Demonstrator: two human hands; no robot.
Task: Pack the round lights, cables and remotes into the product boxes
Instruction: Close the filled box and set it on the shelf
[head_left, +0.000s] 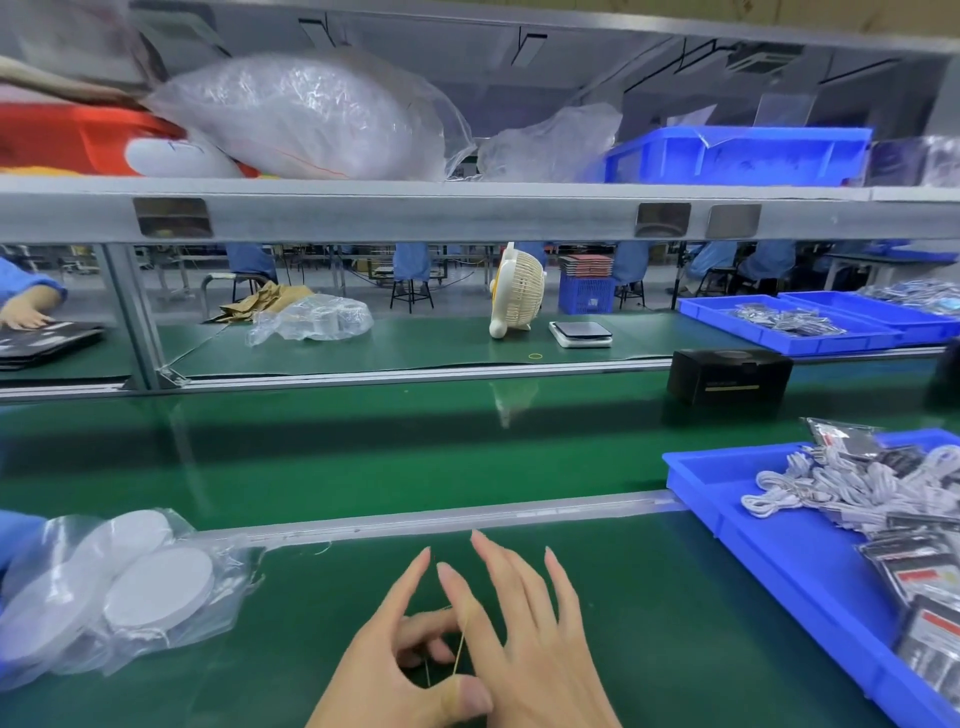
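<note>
My left hand and right hand overlap at the near edge, fingers mostly straight, a thin yellow rubber band stretched between them. The clear bag of round white lights lies left, nearer my left hand; the blue plastic tray right holds white coiled cables and bagged remotes; the black product box stands on the belt beyond.

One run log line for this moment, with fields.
hands: both stretch rubber band | round lights: bagged, left | cables: blue tray | packing: not started
</note>
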